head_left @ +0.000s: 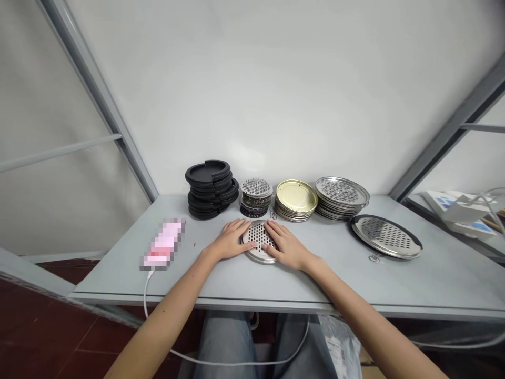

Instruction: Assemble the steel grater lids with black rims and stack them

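Observation:
A round metal disc with many holes (258, 238) lies on the grey table near its middle. My left hand (229, 241) rests on the disc's left side, fingers stretched forward and thumb reaching inward over the holes. On the right side lies my right hand (288, 246), its fingers extended over the rim and its thumb on the perforated face. Parts of the disc's edges are hidden under both hands. Just behind it stands a stack of small perforated discs (256, 188), with a stack of gold-coloured lids (296, 196) to the right of that.
Black rings (209, 173) are stacked at the back left. Larger grater discs (342, 192) stand at the back right, near a black-rimmed perforated disc (389, 237). A blurred phone (163, 243) with a white cable (145, 295) lies left. Metal frame posts flank the table.

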Demonstrator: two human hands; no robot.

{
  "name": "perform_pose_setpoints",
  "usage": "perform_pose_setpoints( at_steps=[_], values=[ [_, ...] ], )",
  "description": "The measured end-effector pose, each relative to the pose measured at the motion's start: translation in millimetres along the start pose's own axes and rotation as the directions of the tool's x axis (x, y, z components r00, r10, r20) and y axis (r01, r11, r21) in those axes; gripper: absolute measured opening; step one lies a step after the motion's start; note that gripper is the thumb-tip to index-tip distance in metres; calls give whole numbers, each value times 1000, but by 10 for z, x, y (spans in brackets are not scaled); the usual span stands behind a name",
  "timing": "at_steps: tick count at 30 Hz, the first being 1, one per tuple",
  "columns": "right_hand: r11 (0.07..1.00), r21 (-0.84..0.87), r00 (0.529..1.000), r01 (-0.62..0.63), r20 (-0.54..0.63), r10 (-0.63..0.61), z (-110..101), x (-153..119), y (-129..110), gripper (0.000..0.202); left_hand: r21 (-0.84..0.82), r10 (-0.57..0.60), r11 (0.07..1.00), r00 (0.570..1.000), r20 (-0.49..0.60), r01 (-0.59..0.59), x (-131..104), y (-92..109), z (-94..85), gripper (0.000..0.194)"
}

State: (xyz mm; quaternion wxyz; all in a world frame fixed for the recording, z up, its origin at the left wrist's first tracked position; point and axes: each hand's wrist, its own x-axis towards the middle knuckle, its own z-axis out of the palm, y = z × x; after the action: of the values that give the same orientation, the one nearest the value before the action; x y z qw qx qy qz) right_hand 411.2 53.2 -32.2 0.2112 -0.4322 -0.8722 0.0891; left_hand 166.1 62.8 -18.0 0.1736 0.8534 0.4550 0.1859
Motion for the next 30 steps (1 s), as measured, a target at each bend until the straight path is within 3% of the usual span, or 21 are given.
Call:
perform_pose_setpoints(
  at_steps=[6,10,14,19,30],
  values=[
    [994,77,997,77,19,-79,-63,-25,76,73,-41,-9,999,990,-140,3,9,-14,14,64],
    [994,96,999,52,-13,-51,-71,-63,95,70,-46,37,998,981,-189,-46,13,24,17,52],
    [991,136,997,17,-82,-6,-114,-81,136,63,-46,78,995,983,-164,-87,-4,43,3,62],
    [974,219,981,-49,-174,89,-171,-56,179,45,-40,52,998,994,-91,-56,-18,59,-34,79],
    [959,275,934,-62,-322,153,-162,-41,252,33,-11,29,999,993,-113,-31,-6,59,-24,77]
  ],
)
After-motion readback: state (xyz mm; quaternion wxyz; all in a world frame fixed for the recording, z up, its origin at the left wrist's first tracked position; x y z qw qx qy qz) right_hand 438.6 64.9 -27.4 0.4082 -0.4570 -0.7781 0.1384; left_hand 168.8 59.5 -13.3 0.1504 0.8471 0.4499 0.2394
